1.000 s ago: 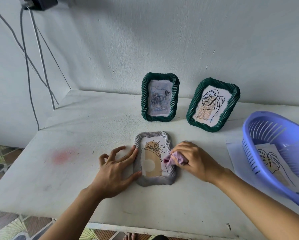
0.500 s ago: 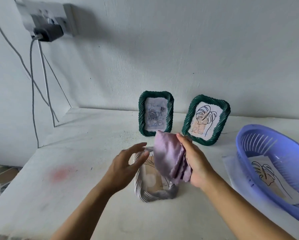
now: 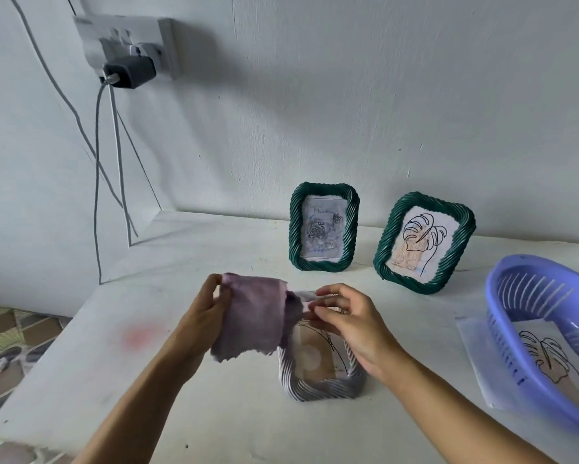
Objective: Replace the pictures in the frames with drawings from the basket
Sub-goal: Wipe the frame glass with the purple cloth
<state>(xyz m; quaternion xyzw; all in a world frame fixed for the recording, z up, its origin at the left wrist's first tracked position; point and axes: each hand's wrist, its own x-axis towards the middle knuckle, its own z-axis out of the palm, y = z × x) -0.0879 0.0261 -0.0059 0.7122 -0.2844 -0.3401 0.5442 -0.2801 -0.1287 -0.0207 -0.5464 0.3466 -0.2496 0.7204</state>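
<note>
A mauve cloth (image 3: 253, 318) hangs spread in the air between both hands. My left hand (image 3: 202, 311) pinches its left top corner and my right hand (image 3: 350, 318) pinches its right edge. Under them a grey ribbed frame (image 3: 321, 386) lies flat on the white table (image 3: 214, 256), holding a tan plant drawing partly hidden by the cloth and my right hand. Two green frames lean at the wall: one (image 3: 323, 227) with a bluish rose picture, one (image 3: 423, 242) with a leaf line drawing. A purple basket (image 3: 529, 279) at the right holds a leaf drawing (image 3: 546, 358).
A sheet of paper (image 3: 472, 353) lies under the basket. A wall socket with a black charger (image 3: 129, 72) sits at upper left, its cables hanging down past the table's left edge. A pink stain (image 3: 140, 336) marks the table. Patterned floor shows at left.
My right hand lifted the cloth off the grey frame's glass. My left hand left the frame and took the cloth's other corner, spreading it out. The camera tilted upward.
</note>
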